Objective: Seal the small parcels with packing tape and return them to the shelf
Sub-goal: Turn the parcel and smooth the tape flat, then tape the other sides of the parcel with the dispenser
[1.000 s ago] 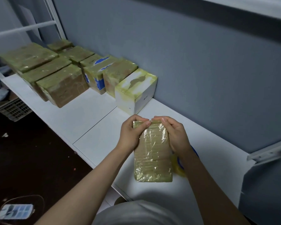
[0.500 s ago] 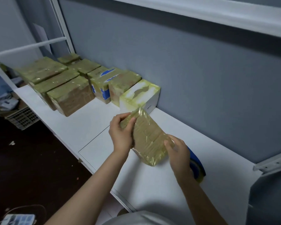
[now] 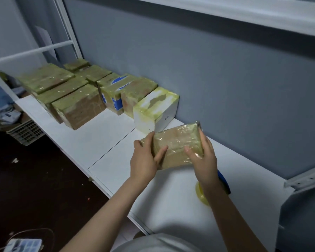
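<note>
Parcel [image 3: 178, 140], tape-wrapped, gripped at either end by left hand [image 3: 145, 160] and right hand [image 3: 203, 160] beside white box [image 3: 153, 108].

white shelf [image 3: 102, 135] | taped parcels [image 3: 78, 104] along wall | tape roll [image 3: 201, 195]

Single wide-angle view, worn at head height, facing forward and steeply down. Looks along a long white laminate shelf [image 3: 102, 142] against a grey-blue wall [image 3: 207, 79], receding toward upper left. Sits close: left hand [image 3: 145, 160], right hand [image 3: 205, 159] and the held tape-wrapped brown parcel [image 3: 176, 140] at centre frame, dark floor [image 3: 35, 179] lower left.
</note>
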